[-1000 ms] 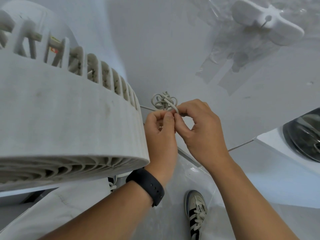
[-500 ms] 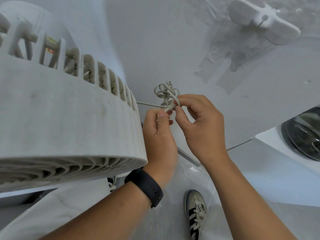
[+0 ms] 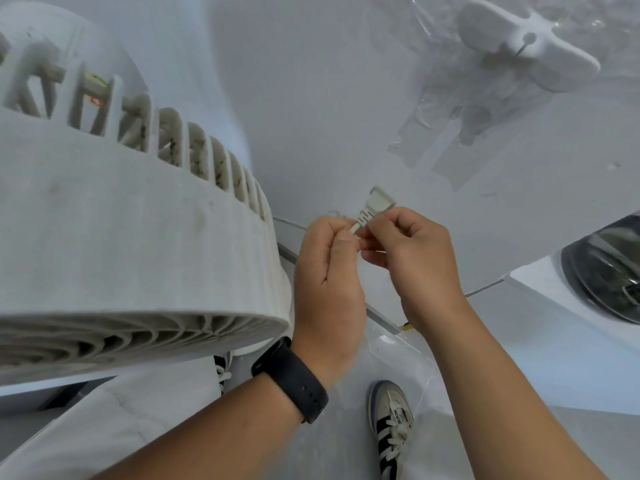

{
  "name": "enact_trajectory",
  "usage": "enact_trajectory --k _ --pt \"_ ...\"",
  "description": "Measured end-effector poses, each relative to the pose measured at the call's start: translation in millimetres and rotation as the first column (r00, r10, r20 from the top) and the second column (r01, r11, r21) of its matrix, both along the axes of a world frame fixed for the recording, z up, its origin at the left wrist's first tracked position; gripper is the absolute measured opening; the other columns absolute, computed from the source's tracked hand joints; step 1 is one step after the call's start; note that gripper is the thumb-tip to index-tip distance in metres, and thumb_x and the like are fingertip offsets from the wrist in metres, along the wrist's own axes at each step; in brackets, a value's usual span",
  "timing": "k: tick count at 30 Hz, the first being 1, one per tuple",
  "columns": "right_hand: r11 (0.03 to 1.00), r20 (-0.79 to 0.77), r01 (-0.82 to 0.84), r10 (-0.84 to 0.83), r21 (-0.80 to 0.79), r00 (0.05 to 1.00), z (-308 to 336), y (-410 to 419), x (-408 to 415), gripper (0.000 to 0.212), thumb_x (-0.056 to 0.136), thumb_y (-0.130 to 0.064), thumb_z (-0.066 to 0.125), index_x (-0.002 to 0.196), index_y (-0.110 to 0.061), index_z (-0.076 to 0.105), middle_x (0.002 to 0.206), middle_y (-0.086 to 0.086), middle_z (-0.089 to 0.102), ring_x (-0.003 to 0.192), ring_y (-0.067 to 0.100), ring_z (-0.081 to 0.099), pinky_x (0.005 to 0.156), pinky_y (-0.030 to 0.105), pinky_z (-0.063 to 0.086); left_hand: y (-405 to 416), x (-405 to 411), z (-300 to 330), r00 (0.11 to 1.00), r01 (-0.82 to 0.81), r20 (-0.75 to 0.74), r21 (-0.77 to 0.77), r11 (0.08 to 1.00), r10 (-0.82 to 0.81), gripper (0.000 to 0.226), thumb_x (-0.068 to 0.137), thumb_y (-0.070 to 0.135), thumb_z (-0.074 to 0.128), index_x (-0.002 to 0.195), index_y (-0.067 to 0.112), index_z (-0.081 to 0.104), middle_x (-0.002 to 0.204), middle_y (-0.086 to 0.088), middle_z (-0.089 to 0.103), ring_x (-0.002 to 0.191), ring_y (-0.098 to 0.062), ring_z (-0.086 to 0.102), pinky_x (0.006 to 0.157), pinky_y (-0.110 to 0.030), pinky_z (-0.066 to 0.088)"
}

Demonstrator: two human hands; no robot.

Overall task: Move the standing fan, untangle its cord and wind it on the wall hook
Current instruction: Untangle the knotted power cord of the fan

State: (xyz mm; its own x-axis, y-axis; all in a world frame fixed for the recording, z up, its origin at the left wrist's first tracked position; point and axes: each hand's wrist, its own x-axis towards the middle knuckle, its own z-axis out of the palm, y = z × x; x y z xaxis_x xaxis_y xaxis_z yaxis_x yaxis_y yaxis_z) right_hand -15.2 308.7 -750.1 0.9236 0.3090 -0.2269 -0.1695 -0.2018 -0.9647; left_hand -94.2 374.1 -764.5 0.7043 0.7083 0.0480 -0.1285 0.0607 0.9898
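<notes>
The head view is looking down past the standing fan [image 3: 131,244], whose dusty white grille is filling the left side of the picture, close beside the person's forearm. Just right of it, both hands are meeting in front of the pale wall. The left hand [image 3: 327,282], with a dark watch [image 3: 291,379] on its wrist, is curling its fingers and pinching the ribbed neck of the cord's plug [image 3: 375,206] between thumb and forefinger. The right hand [image 3: 412,258] is also curling in, its fingertips closing on the same neck from the other side, so the plug is sticking up and away between the two hands. The cord itself is mostly hiding behind the fingers; only a faint loop is showing beside the left hand, too blurred to follow. The wall hook [image 3: 526,46], a white winged piece, is sitting high on the wall, well apart from the hands. I judge that the untangling step is in hand, near its end or just finishing. The next move probably calls for drawing the cord out straight, lifting it toward the hook and laying even turns around its wings.
</notes>
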Motion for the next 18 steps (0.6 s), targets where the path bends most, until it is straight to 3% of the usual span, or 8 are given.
enact_trajectory --k 3,6,10,13,16,18 --pt "0.978 -0.163 -0.008 0.043 0.210 0.986 5 -8 -1 0.021 0.101 -0.014 0.054 0.096 -0.014 0.075 0.086 0.004 0.077 0.080 0.016 0.070 0.078 0.035 0.053 2 1 0 0.998 0.000 -0.062 0.021 1.000 0.002 0.023 0.105 0.022 0.047 0.091 0.008 0.060 0.077 0.016 0.061 0.077 0.000 0.057 0.071 -0.013 0.045" --pt "0.954 -0.167 -0.065 0.118 0.292 0.979 5 -15 -4 0.026 0.091 -0.022 0.053 0.103 -0.017 0.076 0.099 0.003 0.077 0.089 0.017 0.068 0.079 0.034 0.048 3 3 -1 0.991 0.020 -0.131 0.050 0.999 -0.013 0.020 0.107 0.021 0.052 0.093 0.015 0.065 0.073 0.026 0.063 0.074 0.002 0.057 0.069 -0.011 0.043" --pt "0.986 -0.005 -0.054 0.056 0.160 0.998 7 -18 -4 0.015 0.097 -0.030 0.067 0.100 -0.018 0.076 0.092 -0.001 0.073 0.084 0.013 0.064 0.080 0.035 0.047 1 2 -1 0.986 0.104 -0.140 0.127 0.986 -0.086 0.019 0.105 0.029 0.057 0.097 0.023 0.073 0.088 0.016 0.072 0.087 -0.008 0.067 0.078 -0.025 0.052" --pt "0.961 0.024 0.091 -0.100 0.260 0.995 14 -20 0 0.009 0.097 -0.025 0.069 0.092 -0.018 0.072 0.084 -0.005 0.068 0.069 0.010 0.053 0.071 0.031 0.044 -1 1 -6 0.968 0.175 -0.212 0.210 0.962 -0.130 0.015 0.103 0.031 0.060 0.099 0.026 0.074 0.094 0.012 0.073 0.093 -0.008 0.067 0.086 -0.030 0.054" --pt "0.838 -0.064 0.247 -0.248 0.487 0.967 25 -25 5 0.012 0.101 -0.018 0.063 0.089 -0.016 0.066 0.081 -0.003 0.062 0.063 0.012 0.050 0.063 0.026 0.046 -4 -1 -15 0.905 0.296 -0.414 0.446 0.844 -0.099 0.016 0.104 0.040 0.053 0.107 0.038 0.069 0.107 0.023 0.065 0.111 0.003 0.052 0.099 -0.030 0.033" --pt "0.782 -0.055 0.320 -0.347 0.535 0.936 30 -30 7 0.008 0.102 -0.016 0.061 0.095 -0.013 0.063 0.080 -0.003 0.062 0.062 0.012 0.053 0.062 0.025 0.050 -4 -1 -19 0.878 0.334 -0.478 0.563 0.756 -0.031 0.023 0.105 0.039 0.048 0.121 0.043 0.064 0.120 0.027 0.055 0.122 0.002 0.039 0.100 -0.027 0.019"
